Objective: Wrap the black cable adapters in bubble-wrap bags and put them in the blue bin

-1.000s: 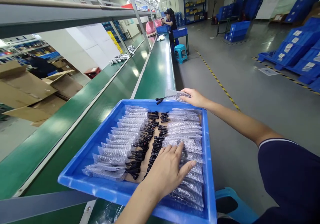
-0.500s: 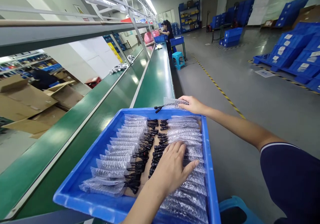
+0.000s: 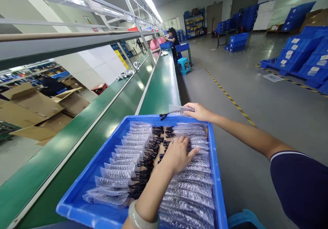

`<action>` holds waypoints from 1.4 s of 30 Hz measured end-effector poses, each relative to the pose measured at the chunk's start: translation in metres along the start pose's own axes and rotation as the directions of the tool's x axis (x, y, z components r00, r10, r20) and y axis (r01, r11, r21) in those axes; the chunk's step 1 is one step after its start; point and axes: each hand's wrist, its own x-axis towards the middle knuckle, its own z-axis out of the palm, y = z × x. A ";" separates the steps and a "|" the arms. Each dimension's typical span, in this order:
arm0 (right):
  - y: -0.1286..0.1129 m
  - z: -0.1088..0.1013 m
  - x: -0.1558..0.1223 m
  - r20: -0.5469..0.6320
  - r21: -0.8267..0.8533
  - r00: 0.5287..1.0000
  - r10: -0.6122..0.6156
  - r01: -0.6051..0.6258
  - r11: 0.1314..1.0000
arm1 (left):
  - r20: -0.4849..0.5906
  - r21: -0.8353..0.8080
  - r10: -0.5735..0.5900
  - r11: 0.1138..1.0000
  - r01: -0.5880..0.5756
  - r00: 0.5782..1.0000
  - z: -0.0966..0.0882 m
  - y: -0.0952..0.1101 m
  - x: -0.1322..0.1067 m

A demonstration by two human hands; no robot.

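Plainly, the long green workbench (image 3: 161, 89) takes up the most room, running from the near left to the far middle, while stacked blue crates (image 3: 294, 56) stand on the floor to the right. A co-worker (image 3: 174, 39) in dark clothing is at the far part of the bench, with a light-blue stool (image 3: 183, 66) just nearer. In the near middle is a blue tray (image 3: 217, 174), where a left row (image 3: 125, 159) and a right row (image 3: 194, 179) of clear bubble-wrap packets lie side by side, a strip of brown base between them.

The person's left hand (image 3: 179, 154) reaches across from the near side onto the right row, its grip wide, thumb well apart from the fingers; whether the fingertips press into a packet cannot be told. The right hand (image 3: 201, 112) keeps a narrow hold on a single packet (image 3: 176, 109) at the tray's far right rim, thumb and fingers at its right end. A pale bracelet (image 3: 133, 216) circles the left wrist. Smallest are the black connectors (image 3: 143, 171) pointing inward from both rows, and the black tips (image 3: 164, 116) at the left end of the held packet
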 end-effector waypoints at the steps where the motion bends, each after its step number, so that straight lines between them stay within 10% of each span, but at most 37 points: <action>1: 0.001 0.000 0.000 0.002 0.002 1.000 0.002 -0.002 1.000 | 0.000 -0.006 -0.001 1.000 0.001 1.000 0.002 -0.002 0.004; 7: 0.003 0.001 0.000 -0.001 0.016 1.000 -0.001 0.002 1.000 | -0.227 0.039 -0.005 0.999 0.014 0.974 0.001 -0.022 0.025; 19: -0.004 -0.005 -0.001 0.030 0.030 0.999 0.018 -0.019 0.999 | -0.083 -0.297 -0.299 0.918 0.262 0.951 0.005 -0.082 0.014; 26: -0.005 -0.005 0.000 0.034 0.026 0.999 0.030 -0.031 0.999 | -0.225 -0.288 -0.188 0.950 0.119 0.956 0.008 -0.078 0.021; 42: -0.005 -0.007 -0.002 0.061 -0.004 0.998 -0.011 0.012 1.000 | -0.100 -0.231 -0.090 0.971 0.065 0.991 0.025 -0.061 0.067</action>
